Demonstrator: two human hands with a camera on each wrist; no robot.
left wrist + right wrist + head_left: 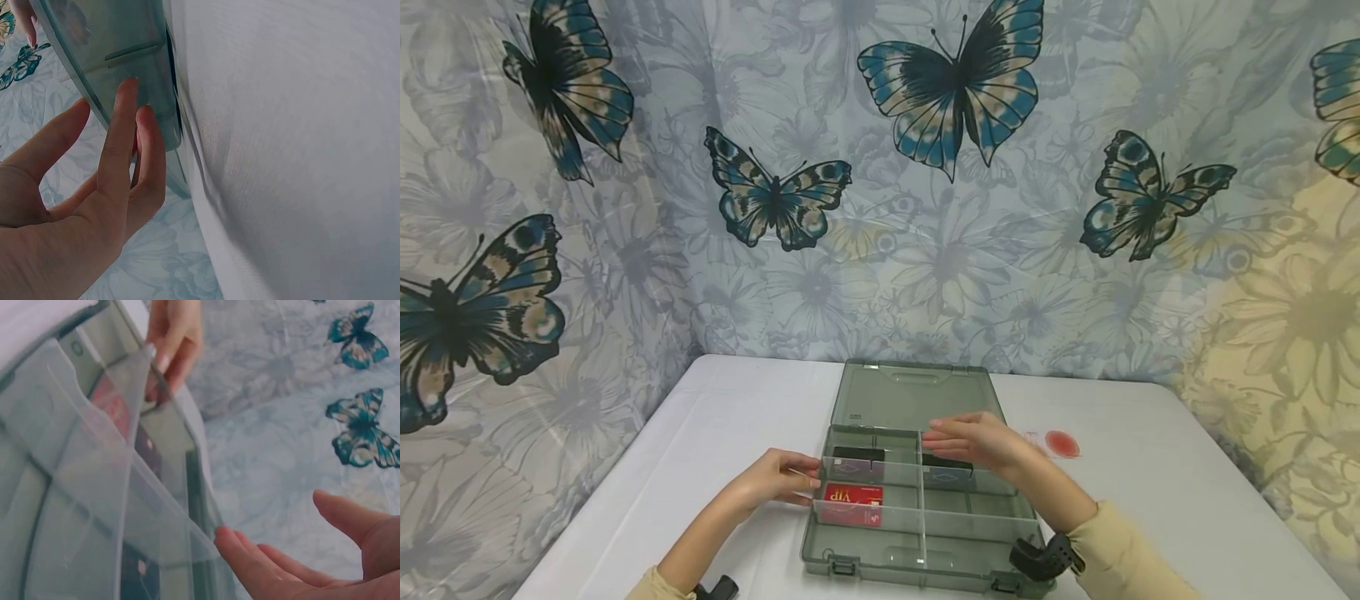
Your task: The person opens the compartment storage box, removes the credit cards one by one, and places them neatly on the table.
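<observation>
White table (pixel 1150 483): left grip (pixel 771 481), unclenched, seemingly touches the green box (pixel 917 575); right grip (pixel 973 437), released, hovers above.

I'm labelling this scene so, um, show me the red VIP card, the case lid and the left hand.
Red VIP card (pixel 858 497), head view: its lettering.
Case lid (pixel 912 398), head view: middle of its panel.
Left hand (pixel 768 481), head view: back of hand.

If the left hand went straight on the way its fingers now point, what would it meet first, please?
The left hand would probably first meet the left side wall of the translucent grey-green plastic box; whether it already touches is unclear.
</observation>
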